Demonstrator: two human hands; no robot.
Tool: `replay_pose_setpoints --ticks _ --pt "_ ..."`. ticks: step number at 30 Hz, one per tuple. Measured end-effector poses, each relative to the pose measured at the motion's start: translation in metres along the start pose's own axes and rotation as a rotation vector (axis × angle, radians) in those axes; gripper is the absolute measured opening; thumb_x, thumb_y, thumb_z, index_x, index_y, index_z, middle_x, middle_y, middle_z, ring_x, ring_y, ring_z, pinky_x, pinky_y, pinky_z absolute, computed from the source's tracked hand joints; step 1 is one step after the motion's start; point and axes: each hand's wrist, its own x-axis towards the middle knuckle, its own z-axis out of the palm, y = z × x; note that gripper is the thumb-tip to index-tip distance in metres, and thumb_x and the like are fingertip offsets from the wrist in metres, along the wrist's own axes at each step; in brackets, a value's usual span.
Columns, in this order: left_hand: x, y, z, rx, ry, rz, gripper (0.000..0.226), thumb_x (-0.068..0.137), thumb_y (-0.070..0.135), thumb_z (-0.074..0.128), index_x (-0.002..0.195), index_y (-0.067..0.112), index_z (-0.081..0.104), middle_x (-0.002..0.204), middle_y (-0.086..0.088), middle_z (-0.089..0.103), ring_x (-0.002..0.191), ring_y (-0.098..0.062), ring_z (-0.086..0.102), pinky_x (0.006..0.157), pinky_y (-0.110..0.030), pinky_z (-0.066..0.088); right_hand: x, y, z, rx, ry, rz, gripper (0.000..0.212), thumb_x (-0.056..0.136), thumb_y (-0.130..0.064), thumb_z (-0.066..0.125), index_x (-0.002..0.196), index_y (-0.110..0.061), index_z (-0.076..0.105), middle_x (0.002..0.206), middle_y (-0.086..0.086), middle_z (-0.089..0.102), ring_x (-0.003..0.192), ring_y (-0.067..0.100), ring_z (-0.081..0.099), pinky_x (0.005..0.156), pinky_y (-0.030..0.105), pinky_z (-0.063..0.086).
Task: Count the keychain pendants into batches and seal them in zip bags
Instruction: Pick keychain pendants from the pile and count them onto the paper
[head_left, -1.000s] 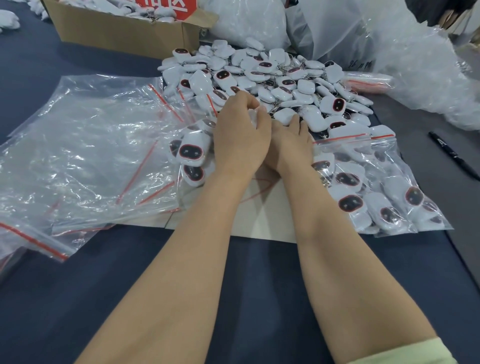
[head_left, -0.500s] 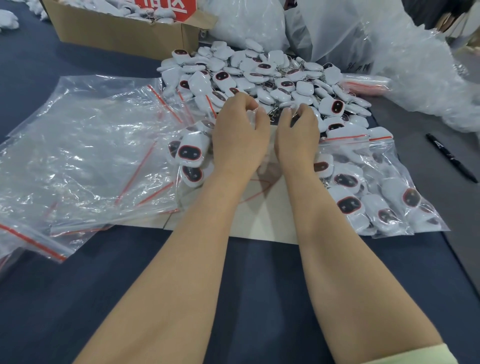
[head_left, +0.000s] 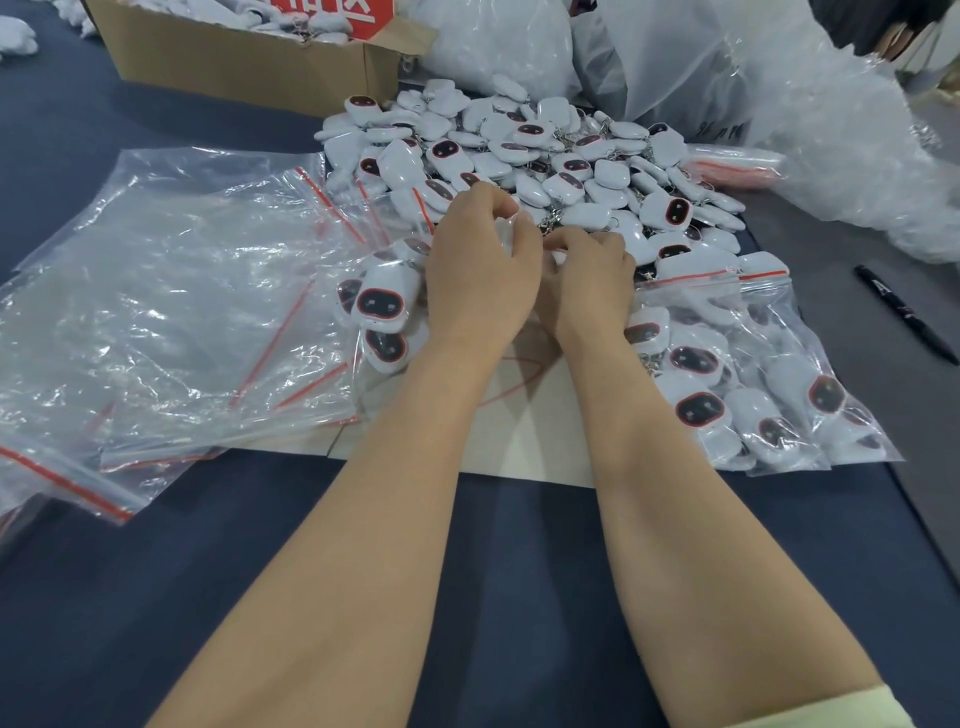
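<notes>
A heap of white keychain pendants (head_left: 519, 156) with dark red-rimmed faces lies at the table's far middle. My left hand (head_left: 480, 280) is at the heap's near edge, its fingers curled round a few white pendants that show between them. My right hand (head_left: 589, 280) is pressed against it, fingertips curled and pinching a pendant by its metal chain; the pendant is mostly hidden. A partly filled zip bag (head_left: 379, 312) lies just left of my left hand. A filled zip bag (head_left: 753, 379) lies to the right.
Several flat zip bags (head_left: 182, 291) with red strips cover the left of the table. A pale paper sheet (head_left: 519, 436) lies under my wrists. A cardboard box (head_left: 249, 67) stands far left, big plastic sacks (head_left: 831, 130) far right, a black marker (head_left: 904, 317) at the right.
My right hand, which lay spread on the heap half a second ago, has curled its fingers and drawn left against my left hand. My left hand has stayed in place.
</notes>
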Motion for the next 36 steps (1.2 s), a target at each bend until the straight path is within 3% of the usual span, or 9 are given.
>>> replay_pose_setpoints --ticks 6,10,13,18,21,25,28,33,36 --pt "0.0 0.001 0.0 0.003 0.007 -0.003 0.015 0.092 0.019 0.052 0.1 0.008 0.059 0.103 -0.002 0.062 0.098 -0.016 0.054 0.083 -0.024 0.038 -0.001 -0.012 -0.004 0.472 -0.012 0.036 0.057 0.093 -0.003 0.048 0.147 -0.013 0.03 0.146 0.012 0.031 0.126 0.022 0.04 0.099 0.023 0.031" --pt "0.0 0.0 0.0 -0.002 0.008 -0.004 0.016 0.092 0.019 0.052 0.1 0.008 0.059 0.104 -0.002 0.062 0.098 -0.016 0.054 0.082 -0.021 0.036 0.001 -0.007 -0.006 0.506 0.001 0.087 0.045 0.09 -0.011 0.059 0.133 -0.004 0.049 0.125 0.013 0.058 0.111 0.022 0.053 0.098 0.032 0.041" --pt "0.0 0.0 0.0 -0.004 0.01 -0.002 0.016 0.092 0.019 0.052 0.1 0.008 0.06 0.104 -0.002 0.062 0.099 -0.016 0.054 0.082 -0.021 0.036 0.0 -0.009 -0.009 0.844 0.012 0.13 0.033 0.091 -0.003 0.055 0.124 -0.005 0.057 0.105 0.01 0.06 0.093 0.019 0.052 0.084 0.035 0.046" --pt "0.0 -0.001 0.0 -0.006 0.009 0.004 0.017 0.092 0.019 0.052 0.101 0.007 0.06 0.105 -0.002 0.062 0.1 -0.016 0.055 0.082 -0.021 0.036 0.002 -0.013 -0.011 1.322 -0.063 0.308 0.031 0.095 -0.003 0.051 0.12 -0.022 0.053 0.105 0.009 0.06 0.087 0.019 0.061 0.067 0.026 0.054" --pt "0.0 0.0 0.0 -0.009 0.012 0.0 0.017 0.092 0.02 0.052 0.101 0.008 0.06 0.104 -0.002 0.062 0.1 -0.016 0.055 0.083 -0.021 0.037 0.002 -0.013 -0.01 1.395 -0.114 0.368 0.028 0.095 -0.008 0.055 0.123 -0.01 0.053 0.107 0.014 0.061 0.091 0.025 0.06 0.076 0.033 0.052" --pt "0.0 0.0 0.0 -0.01 0.01 0.002 0.017 0.093 0.02 0.052 0.102 0.008 0.059 0.105 -0.001 0.062 0.1 -0.015 0.054 0.082 -0.02 0.036 -0.001 -0.014 -0.011 1.345 -0.144 0.369 0.008 0.095 -0.01 0.057 0.102 -0.007 0.059 0.103 0.017 0.062 0.095 0.029 0.06 0.09 0.043 0.05" --pt "0.0 0.0 0.0 -0.005 0.013 0.005 0.017 0.092 0.02 0.052 0.102 0.008 0.059 0.104 -0.001 0.062 0.1 -0.015 0.054 0.082 -0.02 0.036 -0.001 -0.014 -0.011 1.323 -0.172 0.33 0.008 0.095 -0.006 0.055 0.089 -0.005 0.06 0.097 0.021 0.06 0.09 0.029 0.057 0.083 0.042 0.048" --pt "0.001 0.0 0.0 0.001 0.016 0.002 0.016 0.092 0.019 0.053 0.101 0.008 0.059 0.103 -0.001 0.062 0.099 -0.015 0.054 0.081 -0.02 0.035 -0.003 -0.015 -0.012 1.282 -0.225 0.287 0.007 0.096 -0.003 0.052 0.101 -0.002 0.056 0.094 0.02 0.056 0.086 0.028 0.053 0.073 0.037 0.045" --pt "0.001 -0.001 0.001 0.005 0.014 0.0 0.016 0.091 0.019 0.053 0.101 0.008 0.06 0.104 -0.001 0.062 0.1 -0.016 0.054 0.081 -0.021 0.035 -0.003 -0.017 -0.008 1.244 -0.213 0.283 0.016 0.097 -0.006 0.049 0.113 -0.006 0.053 0.108 0.019 0.059 0.095 0.029 0.058 0.085 0.044 0.049"
